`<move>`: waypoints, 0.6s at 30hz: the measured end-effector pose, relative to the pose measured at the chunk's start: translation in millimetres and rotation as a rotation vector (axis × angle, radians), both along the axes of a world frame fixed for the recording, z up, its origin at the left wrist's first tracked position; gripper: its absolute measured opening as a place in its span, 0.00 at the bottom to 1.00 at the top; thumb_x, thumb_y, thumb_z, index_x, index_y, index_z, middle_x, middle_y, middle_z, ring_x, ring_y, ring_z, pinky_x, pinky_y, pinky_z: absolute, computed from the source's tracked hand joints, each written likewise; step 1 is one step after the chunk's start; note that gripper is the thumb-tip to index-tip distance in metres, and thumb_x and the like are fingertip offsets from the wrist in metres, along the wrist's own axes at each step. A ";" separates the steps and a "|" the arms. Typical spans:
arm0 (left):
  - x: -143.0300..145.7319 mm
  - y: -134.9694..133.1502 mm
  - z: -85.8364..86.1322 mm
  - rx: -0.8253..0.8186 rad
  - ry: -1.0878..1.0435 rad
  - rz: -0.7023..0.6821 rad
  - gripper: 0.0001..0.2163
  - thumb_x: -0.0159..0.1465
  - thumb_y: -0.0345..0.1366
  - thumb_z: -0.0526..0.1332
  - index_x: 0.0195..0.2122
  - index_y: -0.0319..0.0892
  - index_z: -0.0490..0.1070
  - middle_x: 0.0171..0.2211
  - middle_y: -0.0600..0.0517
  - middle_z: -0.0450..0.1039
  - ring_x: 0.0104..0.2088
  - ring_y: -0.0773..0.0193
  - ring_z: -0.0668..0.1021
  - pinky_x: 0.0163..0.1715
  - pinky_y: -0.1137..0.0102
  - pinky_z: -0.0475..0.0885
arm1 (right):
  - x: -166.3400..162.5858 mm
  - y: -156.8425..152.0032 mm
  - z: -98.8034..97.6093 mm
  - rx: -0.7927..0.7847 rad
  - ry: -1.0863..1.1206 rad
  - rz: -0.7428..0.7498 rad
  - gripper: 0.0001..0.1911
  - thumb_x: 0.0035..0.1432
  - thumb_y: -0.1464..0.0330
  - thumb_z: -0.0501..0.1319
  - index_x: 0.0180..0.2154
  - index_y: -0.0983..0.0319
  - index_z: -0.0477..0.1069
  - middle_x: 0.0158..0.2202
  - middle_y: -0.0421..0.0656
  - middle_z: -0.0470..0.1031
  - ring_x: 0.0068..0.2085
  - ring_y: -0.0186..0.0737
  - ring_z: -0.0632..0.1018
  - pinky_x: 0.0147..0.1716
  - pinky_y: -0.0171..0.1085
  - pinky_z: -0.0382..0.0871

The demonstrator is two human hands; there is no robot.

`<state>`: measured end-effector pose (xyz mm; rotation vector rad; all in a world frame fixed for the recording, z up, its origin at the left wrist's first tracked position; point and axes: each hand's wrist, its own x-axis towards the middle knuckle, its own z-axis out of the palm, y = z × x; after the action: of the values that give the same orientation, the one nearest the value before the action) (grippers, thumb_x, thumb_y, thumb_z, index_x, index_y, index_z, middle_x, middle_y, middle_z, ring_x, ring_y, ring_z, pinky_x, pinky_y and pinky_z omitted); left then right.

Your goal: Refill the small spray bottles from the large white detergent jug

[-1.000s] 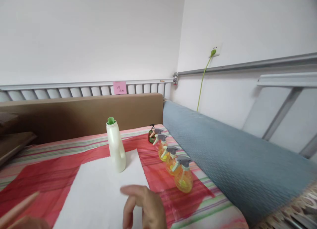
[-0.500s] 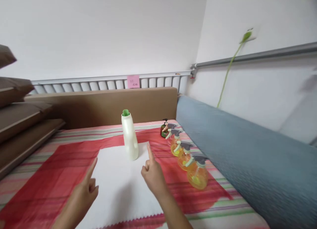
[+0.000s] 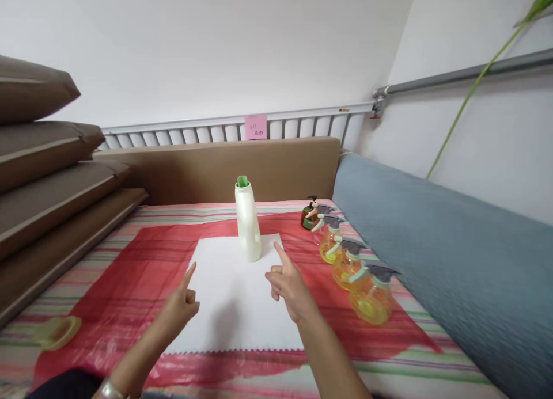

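Note:
My left hand point(image 3: 182, 303) hovers over the left edge of a white cloth point(image 3: 207, 324) with zigzag-cut edges. Its index finger is stretched out, the other fingers curl in, and nothing is held. On the right side of the cloth, my right hand point(image 3: 289, 284) also points its index finger forward, empty, other fingers bent. A white plastic bottle point(image 3: 247, 226) with a green inner spout stands upright near the cloth's far edge, between the two fingertips and beyond them. Neither hand touches it. A red cloth point(image 3: 151, 261) lies beneath the white one.
Several yellow-tinted spray bottles point(image 3: 370, 300) line the right side, with a dark pump bottle point(image 3: 309, 215) at the far end. A pale ring-shaped piece point(image 3: 60, 332) lies at left. Brown cushions point(image 3: 56, 186) are stacked left; a blue-grey bolster point(image 3: 432, 238) runs along the right.
The view has turned left and slightly down, so things sit further right and the pale ring-shaped piece has come into sight. Both hands keep pointing; the bottle still stands on the cloth.

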<state>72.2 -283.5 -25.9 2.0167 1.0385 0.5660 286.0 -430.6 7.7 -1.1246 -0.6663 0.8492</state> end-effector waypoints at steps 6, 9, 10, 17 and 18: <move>3.9 0.5 1.8 0.061 -0.010 0.016 0.41 0.48 0.27 0.52 0.64 0.37 0.35 0.13 0.66 0.47 0.15 0.73 0.54 0.16 0.78 0.49 | -4.2 2.8 -3.8 -0.057 -0.031 -0.017 0.47 0.43 0.73 0.56 0.63 0.64 0.38 0.15 0.26 0.52 0.15 0.27 0.52 0.12 0.27 0.52; 4.3 3.2 -4.9 0.047 -0.007 0.008 0.40 0.48 0.27 0.52 0.63 0.38 0.38 0.13 0.66 0.47 0.15 0.73 0.54 0.16 0.78 0.50 | -1.4 4.3 -7.6 -0.065 -0.034 -0.029 0.47 0.42 0.73 0.56 0.63 0.64 0.38 0.15 0.26 0.51 0.15 0.27 0.52 0.12 0.28 0.52; 3.9 3.9 -7.3 0.045 -0.002 0.007 0.40 0.48 0.27 0.52 0.63 0.38 0.39 0.13 0.66 0.47 0.15 0.73 0.54 0.16 0.79 0.50 | -0.5 4.5 -8.4 -0.068 -0.030 -0.030 0.47 0.42 0.73 0.57 0.63 0.64 0.38 0.15 0.26 0.52 0.15 0.27 0.53 0.12 0.28 0.53; 3.3 0.3 -3.5 0.070 0.020 0.004 0.40 0.48 0.27 0.51 0.63 0.38 0.37 0.14 0.66 0.47 0.16 0.73 0.54 0.17 0.79 0.50 | -0.3 3.3 -7.8 -0.050 -0.018 -0.023 0.47 0.42 0.72 0.57 0.63 0.63 0.39 0.15 0.26 0.52 0.14 0.26 0.53 0.12 0.27 0.53; 3.7 -0.7 -1.8 0.063 0.022 0.003 0.40 0.48 0.27 0.51 0.63 0.38 0.37 0.14 0.66 0.47 0.16 0.73 0.54 0.16 0.79 0.50 | -0.3 3.3 -7.7 -0.048 -0.016 -0.023 0.47 0.42 0.72 0.57 0.63 0.63 0.39 0.15 0.26 0.52 0.14 0.26 0.53 0.12 0.27 0.53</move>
<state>75.9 -284.1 -27.7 2.0806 1.0492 0.5864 285.7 -427.2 -0.1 -1.1816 -0.6477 0.8407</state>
